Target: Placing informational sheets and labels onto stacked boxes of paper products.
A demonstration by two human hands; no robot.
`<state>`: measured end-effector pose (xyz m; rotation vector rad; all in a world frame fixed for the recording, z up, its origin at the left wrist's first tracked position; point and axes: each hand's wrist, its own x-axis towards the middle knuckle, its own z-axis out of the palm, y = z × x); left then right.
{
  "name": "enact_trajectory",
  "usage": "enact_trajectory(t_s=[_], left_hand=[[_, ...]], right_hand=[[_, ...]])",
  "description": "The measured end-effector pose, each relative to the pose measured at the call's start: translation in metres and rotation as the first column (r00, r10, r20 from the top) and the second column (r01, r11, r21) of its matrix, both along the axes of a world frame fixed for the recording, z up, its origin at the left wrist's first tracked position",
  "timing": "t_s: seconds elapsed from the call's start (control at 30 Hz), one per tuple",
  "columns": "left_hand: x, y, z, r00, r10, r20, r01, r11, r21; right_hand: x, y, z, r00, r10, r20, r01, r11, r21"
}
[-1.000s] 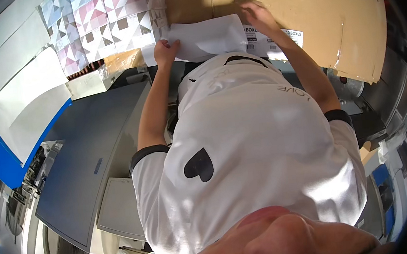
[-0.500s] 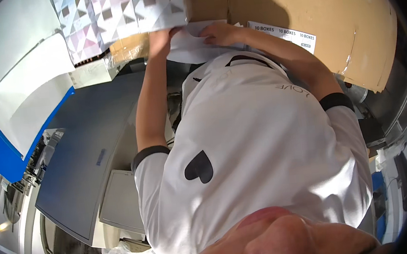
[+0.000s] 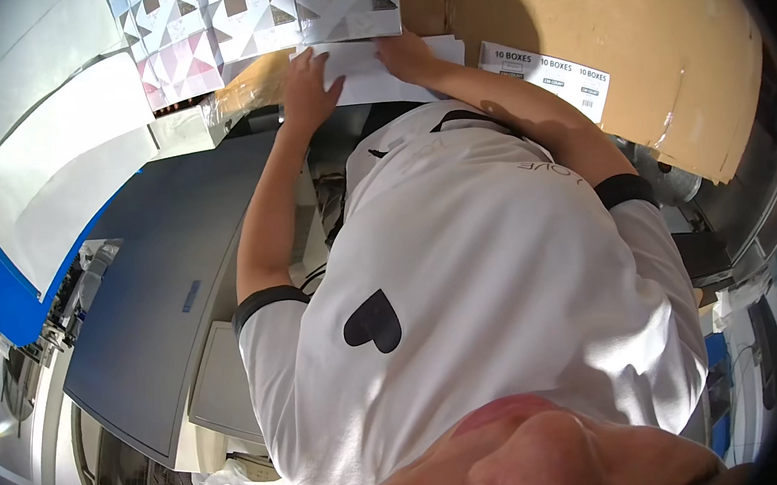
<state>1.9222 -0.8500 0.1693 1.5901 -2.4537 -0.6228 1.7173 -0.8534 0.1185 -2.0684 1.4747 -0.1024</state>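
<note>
A white paper sheet [image 3: 360, 75] lies along the near edge of the cardboard [image 3: 617, 24], toward its left end. The left hand [image 3: 309, 95] is over the sheet's left end, back of the hand up, fingers pointing away from the body and thumb held out to the right, so fingers and thumb stand apart. Its forearm rises steeply from a bent elbow. The right hand [image 3: 403, 57] is on the sheet's far side, wrist low, its forearm slanting leftward over the cardboard's near edge; the fingertips are partly hidden, and I cannot tell whether they pinch the paper or only press it. Just beyond both hands, a group of patterned boxes [image 3: 256, 18] sits at the cardboard's left; I cannot tell whether the sheet runs under them. A white label [image 3: 566, 80] lies near the same edge, right of the sheet
</note>
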Motion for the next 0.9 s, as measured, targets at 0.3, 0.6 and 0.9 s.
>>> enact_trajectory(t_s=[0.3,0.6,0.9], left_hand=[[0.009,0.006,-0.057,0.937,0.323,-0.13,-0.294,0.934,0.201],[0.069,-0.063,-0.008,0.067,0.934,-0.35,-0.273,0.355,0.894],[0.037,-0.016,-0.01,0.358,0.81,-0.465,-0.254,0.564,0.786]], right_hand=[[-0.032,0.008,0.038,0.979,0.053,0.196,-0.055,0.998,0.008],[-0.206,0.052,0.051,0.839,-0.542,-0.047,0.544,0.834,0.089],[-0.222,0.064,0.068,0.933,-0.175,-0.313,0.215,0.971,0.1]])
